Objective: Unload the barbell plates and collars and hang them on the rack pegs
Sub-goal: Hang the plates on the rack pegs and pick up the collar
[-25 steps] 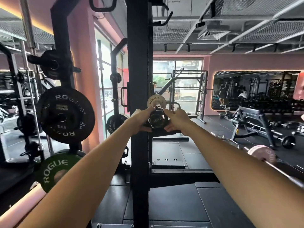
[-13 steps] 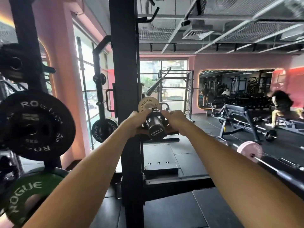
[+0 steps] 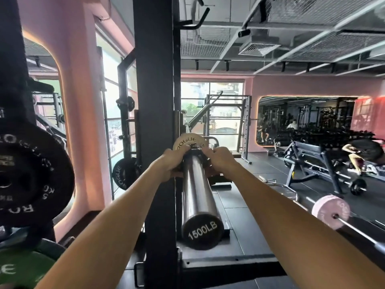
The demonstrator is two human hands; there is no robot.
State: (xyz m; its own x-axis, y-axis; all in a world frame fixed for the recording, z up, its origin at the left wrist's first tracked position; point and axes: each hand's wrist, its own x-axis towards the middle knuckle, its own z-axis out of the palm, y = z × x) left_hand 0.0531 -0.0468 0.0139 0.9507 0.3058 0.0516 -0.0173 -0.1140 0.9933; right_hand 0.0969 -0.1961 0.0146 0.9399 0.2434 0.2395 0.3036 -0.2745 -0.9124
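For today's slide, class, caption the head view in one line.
Both hands, left hand and right hand, grip the collar on the barbell sleeve beside a small Rogue plate.

The barbell sleeve (image 3: 196, 188) is coloured in shiny silver-grey, and its black end cap (image 3: 202, 230) is printed with white characters "1500LB". The small plate (image 3: 188, 142) on the sleeve is pale cream, with dark letters. The rack upright (image 3: 155, 101) is painted matte black. At the left, a black plate (image 3: 31, 178) with white lettering and a green plate (image 3: 23, 268) with white letters are seen. A pale pink plate (image 3: 331, 211) is seen at the right. The walls (image 3: 81, 101) are painted pink.
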